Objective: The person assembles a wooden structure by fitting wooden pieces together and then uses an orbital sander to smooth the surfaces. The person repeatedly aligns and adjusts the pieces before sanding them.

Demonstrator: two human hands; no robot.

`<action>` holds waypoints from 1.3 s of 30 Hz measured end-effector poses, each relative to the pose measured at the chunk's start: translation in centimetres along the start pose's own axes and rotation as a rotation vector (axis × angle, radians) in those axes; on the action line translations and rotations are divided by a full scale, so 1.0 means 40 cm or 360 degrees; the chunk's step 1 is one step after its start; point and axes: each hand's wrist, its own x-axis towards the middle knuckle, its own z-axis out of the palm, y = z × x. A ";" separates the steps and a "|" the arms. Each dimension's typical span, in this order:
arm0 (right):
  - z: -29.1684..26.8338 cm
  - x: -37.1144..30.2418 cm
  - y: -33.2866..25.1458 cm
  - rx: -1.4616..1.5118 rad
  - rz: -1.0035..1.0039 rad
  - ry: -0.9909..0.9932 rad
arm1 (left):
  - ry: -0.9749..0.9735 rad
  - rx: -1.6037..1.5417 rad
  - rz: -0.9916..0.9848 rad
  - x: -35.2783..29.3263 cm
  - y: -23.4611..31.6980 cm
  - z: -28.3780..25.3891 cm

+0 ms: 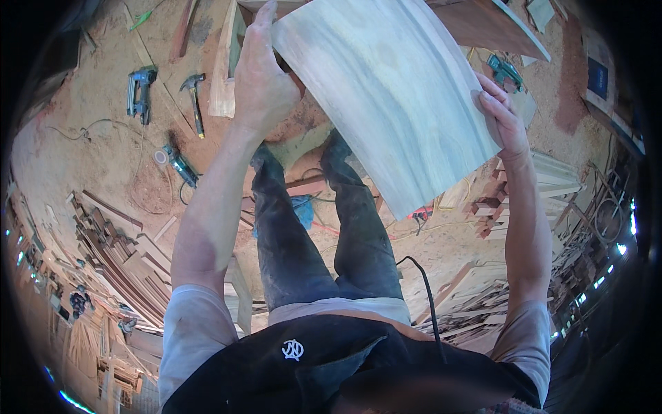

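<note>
A person in a pale short-sleeved shirt under a dark garment holds up a wide wooden board (386, 90), pale with grey-blue streaks, which fills the top centre of the frame and slants down toward the middle. The right hand (507, 125), at the upper right, grips the board's right edge, its fingers bent and closed over the rim with the tips on the near face. The left hand (265, 90), at the upper left, is at the board's left corner, one digit pointing up beside the edge; the other fingers do not show clearly, so how far they close on the wood cannot be told.

Below the board, the person's legs in dark trousers (296, 241) stand over a sandy floor (441, 248). On the ground at the upper left lie a nail gun (141, 93) and, just to its right, a hammer (194, 103), with a grinder (179, 165) below them. A wooden frame (223, 83) stands near the left hand. At the upper right, a green power tool (505, 71) sits beyond the right hand, under a large brown panel (489, 27) near the top edge. Strips of timber (124, 259) lie heaped at the lower left, and stacked lumber (548, 176) sits behind the right forearm. A blue cloth-like item (302, 209) shows between the legs.
</note>
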 end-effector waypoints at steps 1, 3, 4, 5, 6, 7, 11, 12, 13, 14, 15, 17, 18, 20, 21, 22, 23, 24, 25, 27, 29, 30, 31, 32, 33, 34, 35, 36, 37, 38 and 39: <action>0.001 -0.001 0.000 -0.0005 -0.0013 0.0000 | -0.0010 -0.0012 -0.0005 0.003 -0.002 0.003; 0.001 -0.003 0.000 -0.0033 -0.0039 0.0011 | -0.0011 -0.0030 0.0014 0.008 -0.007 0.010; 0.001 -0.003 0.000 -0.0055 -0.0055 0.0020 | 0.0001 -0.0034 0.0039 0.010 -0.009 0.013; 0.000 -0.004 0.001 -0.0076 -0.0069 0.0030 | 0.0011 -0.0038 0.0064 0.011 -0.013 0.016; 0.000 -0.003 0.002 -0.0100 -0.0071 0.0051 | 0.0013 -0.0028 0.0059 0.011 -0.016 0.020; -0.001 -0.004 0.002 -0.0123 -0.0073 0.0072 | 0.0015 -0.0018 0.0056 0.011 -0.020 0.024; 0.012 -0.007 -0.005 -0.0051 -0.0040 0.0096 | 0.0104 -0.0102 0.0204 0.017 -0.045 0.043; 0.019 -0.010 -0.011 -0.0027 -0.0090 -0.0012 | 0.0079 -0.0037 0.0238 0.021 -0.055 0.050; 0.029 -0.015 -0.016 -0.0027 -0.0138 -0.0055 | 0.0054 0.0019 0.0276 0.026 -0.066 0.056; 0.040 -0.020 -0.024 -0.0039 -0.0187 -0.0085 | 0.0032 0.0059 0.0319 0.031 -0.078 0.065; 0.050 -0.026 -0.031 -0.0107 -0.0167 -0.0050 | 0.0006 0.0023 0.0283 0.035 -0.087 0.078; 0.071 -0.037 -0.046 -0.0125 -0.0143 -0.0107 | -0.0068 -0.0025 0.0217 0.040 -0.105 0.093; 0.080 -0.041 -0.054 -0.0113 -0.0138 -0.0165 | -0.0108 -0.0017 0.0180 0.040 -0.109 0.098; 0.094 -0.049 -0.066 -0.0013 -0.0170 -0.0189 | -0.0195 0.0023 0.0082 0.036 -0.114 0.103; 0.097 -0.053 -0.071 0.0059 -0.0184 -0.0208 | -0.0216 0.0016 0.0049 0.034 -0.114 0.103; 0.099 -0.052 -0.074 0.0014 -0.0171 -0.0158 | -0.0237 0.0016 0.0004 0.031 -0.113 0.103; 0.101 -0.052 -0.076 -0.0013 -0.0154 -0.0112 | -0.0257 0.0009 -0.0034 0.027 -0.111 0.100; 0.102 -0.050 -0.076 -0.0024 -0.0151 -0.0090 | -0.0271 0.0006 -0.0066 0.024 -0.109 0.098; 0.105 -0.047 -0.077 -0.0026 -0.0144 -0.0054 | -0.0283 -0.0002 -0.0045 0.022 -0.106 0.097; 0.118 -0.042 -0.077 0.0003 -0.0165 -0.0044 | -0.0275 -0.0006 0.0003 0.016 -0.102 0.096; 0.139 -0.047 -0.082 0.0014 -0.0167 -0.0045 | -0.0297 0.0044 -0.0032 0.013 -0.100 0.098; 0.151 -0.052 -0.087 -0.0010 -0.0135 0.0002 | -0.0295 0.0061 -0.0019 0.012 -0.100 0.102; 0.163 -0.060 -0.093 -0.0015 -0.0169 -0.0045 | -0.0345 0.0078 -0.0041 0.014 -0.102 0.106; 0.175 -0.068 -0.100 -0.0051 -0.0169 -0.0048 | -0.0336 0.0085 -0.0014 0.016 -0.103 0.112; 0.184 -0.078 -0.108 -0.0117 -0.0126 -0.0031 | -0.0333 0.0086 0.0012 0.021 -0.106 0.121; 0.191 -0.086 -0.114 -0.0135 -0.0097 -0.0021 | -0.0326 0.0081 0.0033 0.028 -0.107 0.133; 0.196 -0.091 -0.120 -0.0190 -0.0026 0.0005 | -0.0320 0.0079 0.0091 0.038 -0.111 0.143; 0.200 -0.097 -0.122 -0.0244 0.0020 0.0012 | -0.0315 0.0068 0.0144 0.051 -0.113 0.156; 0.203 -0.094 -0.119 -0.0363 0.0105 0.0043 | -0.0310 0.0047 0.0196 0.063 -0.112 0.177; 0.205 -0.091 -0.113 -0.0473 0.0162 0.0056 | -0.0357 0.0060 0.0262 0.076 -0.108 0.199; 0.208 -0.088 -0.104 -0.0582 0.0220 0.0070 | -0.0404 0.0070 0.0331 0.095 -0.103 0.222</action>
